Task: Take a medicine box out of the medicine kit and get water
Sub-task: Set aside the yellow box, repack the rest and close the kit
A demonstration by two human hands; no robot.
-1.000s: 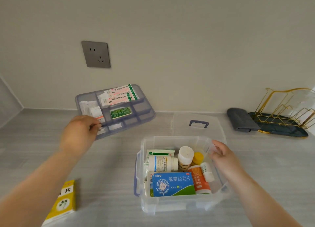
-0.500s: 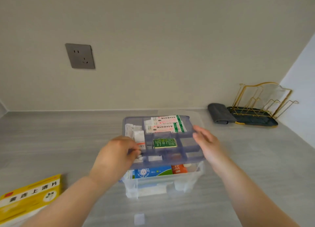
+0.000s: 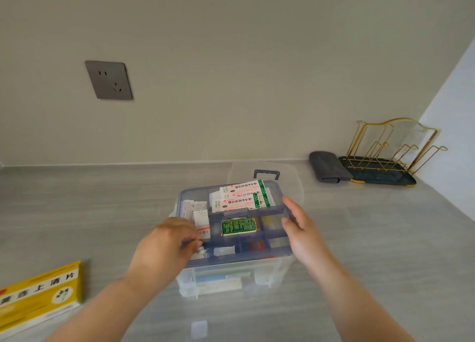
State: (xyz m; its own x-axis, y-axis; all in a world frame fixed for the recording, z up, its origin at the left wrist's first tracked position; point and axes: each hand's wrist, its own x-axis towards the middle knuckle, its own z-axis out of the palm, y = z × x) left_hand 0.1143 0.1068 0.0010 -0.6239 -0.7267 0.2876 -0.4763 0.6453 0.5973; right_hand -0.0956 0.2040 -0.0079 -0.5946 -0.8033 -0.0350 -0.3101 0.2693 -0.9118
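Note:
The clear plastic medicine kit (image 3: pixel 231 280) stands on the grey counter in front of me. A blue divided tray (image 3: pixel 267 235) with plasters and small packets sits on top of it. My left hand (image 3: pixel 167 241) grips the tray's near left edge. On the tray's right side, my right hand (image 3: pixel 300 223) rests with its fingers apart. A yellow medicine box (image 3: pixel 38 295) lies on the counter at the far left. The kit's clear lid (image 3: pixel 267 173) with a blue handle lies behind the kit.
A folded grey cloth (image 3: pixel 327 168) and a gold wire rack on a dark tray (image 3: pixel 385 159) stand at the back right near the wall corner. A grey wall socket (image 3: pixel 109 81) is up on the left.
The tray went from held up at the left, to over the kit, and now sits down on it. My right hand moved from the kit's rim to the tray's right side.

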